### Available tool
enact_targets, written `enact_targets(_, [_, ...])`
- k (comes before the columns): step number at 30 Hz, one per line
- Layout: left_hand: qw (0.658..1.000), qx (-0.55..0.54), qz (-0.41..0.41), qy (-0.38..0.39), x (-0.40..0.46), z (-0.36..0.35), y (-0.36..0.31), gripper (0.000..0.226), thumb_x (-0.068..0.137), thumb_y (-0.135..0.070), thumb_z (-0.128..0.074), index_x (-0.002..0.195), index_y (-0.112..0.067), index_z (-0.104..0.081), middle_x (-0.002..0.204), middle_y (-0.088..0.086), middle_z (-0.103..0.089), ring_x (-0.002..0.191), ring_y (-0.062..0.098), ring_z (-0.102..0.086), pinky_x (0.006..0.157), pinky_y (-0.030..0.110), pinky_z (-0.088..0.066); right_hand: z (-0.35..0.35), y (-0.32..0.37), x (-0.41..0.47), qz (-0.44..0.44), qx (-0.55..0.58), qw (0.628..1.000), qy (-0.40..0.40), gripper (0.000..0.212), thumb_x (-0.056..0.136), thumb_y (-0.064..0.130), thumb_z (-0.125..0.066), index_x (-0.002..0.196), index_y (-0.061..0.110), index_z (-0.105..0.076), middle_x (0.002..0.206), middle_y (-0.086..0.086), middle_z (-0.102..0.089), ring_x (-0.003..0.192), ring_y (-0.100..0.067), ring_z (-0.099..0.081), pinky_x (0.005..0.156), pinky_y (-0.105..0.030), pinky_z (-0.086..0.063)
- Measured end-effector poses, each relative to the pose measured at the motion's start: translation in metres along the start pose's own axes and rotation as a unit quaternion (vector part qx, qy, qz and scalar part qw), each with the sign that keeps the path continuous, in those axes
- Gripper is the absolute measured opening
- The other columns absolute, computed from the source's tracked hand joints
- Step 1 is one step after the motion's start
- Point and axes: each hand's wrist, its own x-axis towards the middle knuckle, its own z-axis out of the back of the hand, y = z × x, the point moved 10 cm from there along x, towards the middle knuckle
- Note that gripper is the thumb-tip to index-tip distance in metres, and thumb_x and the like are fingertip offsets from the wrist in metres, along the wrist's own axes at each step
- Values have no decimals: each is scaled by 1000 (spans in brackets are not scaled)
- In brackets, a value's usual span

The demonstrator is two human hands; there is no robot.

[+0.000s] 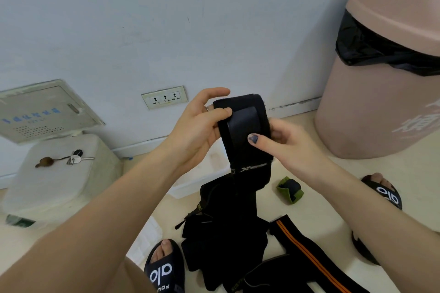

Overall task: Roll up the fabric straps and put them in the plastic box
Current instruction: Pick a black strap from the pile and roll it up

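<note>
A black fabric strap [242, 126] is held up in front of me, its top end folded over a dark patch. My left hand [202, 123] pinches its left edge with the thumb on the front. My right hand [283, 140] grips the right edge, thumb pressed on the front. The strap's tail hangs down to a heap of black straps [221, 233] on the floor. A black strap with orange stripes [307, 252] lies to the right of the heap. A small green and black rolled strap [290, 189] sits on the floor. A clear plastic box [190, 188] lies partly hidden behind my arms.
A pink bin [381, 93] with a black liner stands at the right by the wall. A white container [59, 173] at the left carries keys [76, 158] on its lid. My feet in black slippers [164, 266] flank the heap. A wall socket [164, 97] is behind.
</note>
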Motion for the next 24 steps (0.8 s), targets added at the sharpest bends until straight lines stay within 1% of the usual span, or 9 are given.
enact_targets(3, [1000,24,0,-15,-3,-5,10,36,104,-13,-57,137,-25,-54,107,11,-66,95,20,-70,90,37,-58,-4,-1,-3,-2,67,998,-14,16,99,10,-63,110,13,-74,96,-1,-80,89,-13,-76,72,-21,-58])
enact_targets(7, [992,123,-10,-29,-9,-14,26,35,101,-21,-62,132,-35,-58,118,11,-69,108,26,-71,96,42,-58,-3,-6,-4,-17,95,994,-45,19,102,16,-60,113,14,-74,103,-4,-80,97,-18,-77,77,-23,-59])
enact_targets(10, [993,94,-13,-67,-10,-9,24,33,103,-10,-56,128,-30,-61,108,11,-70,95,24,-72,84,36,-60,-12,-13,-7,-42,81,996,-18,19,102,23,-61,116,20,-73,104,1,-79,99,-14,-76,81,-24,-59])
enact_targets(12, [995,43,3,-95,-8,-1,23,33,103,-7,-54,128,-27,-61,102,11,-68,85,20,-69,75,33,-59,-19,-14,-8,-39,17,999,9,20,98,20,-68,118,21,-71,106,-1,-78,101,-16,-74,88,-30,-60])
enact_targets(14, [993,19,18,-115,-8,3,24,31,103,-11,-55,128,-28,-60,104,12,-69,83,19,-69,69,30,-60,-21,-14,-7,-31,-19,999,7,23,95,11,-70,117,19,-71,106,-8,-76,101,-25,-73,92,-38,-59])
enact_targets(16, [991,67,16,-117,-9,2,26,28,103,-20,-57,128,-31,-58,112,8,-69,88,15,-69,69,25,-57,-17,-13,-5,-18,3,1000,-13,26,96,5,-67,119,16,-71,107,-9,-77,102,-25,-74,91,-36,-60])
enact_targets(18, [986,141,-2,-93,-13,-10,29,30,103,-23,-55,131,-34,-54,113,0,-68,95,10,-68,75,19,-55,-13,-14,-3,-28,55,998,-26,29,98,4,-64,125,15,-69,110,-6,-78,103,-21,-75,86,-31,-60])
enact_targets(21, [982,170,-18,-85,-17,-18,31,34,104,-16,-50,133,-35,-54,111,3,-69,105,16,-67,95,31,-55,-17,-19,-3,-59,85,995,-5,28,102,12,-59,128,21,-66,115,-2,-77,106,-16,-74,84,-27,-59])
enact_targets(24, [980,154,-30,-125,-10,-4,22,37,102,-10,-49,130,-34,-56,112,8,-66,108,24,-66,97,39,-55,-24,-28,-6,-82,27,996,18,31,101,16,-61,129,30,-61,116,1,-75,107,-16,-73,95,-39,-59])
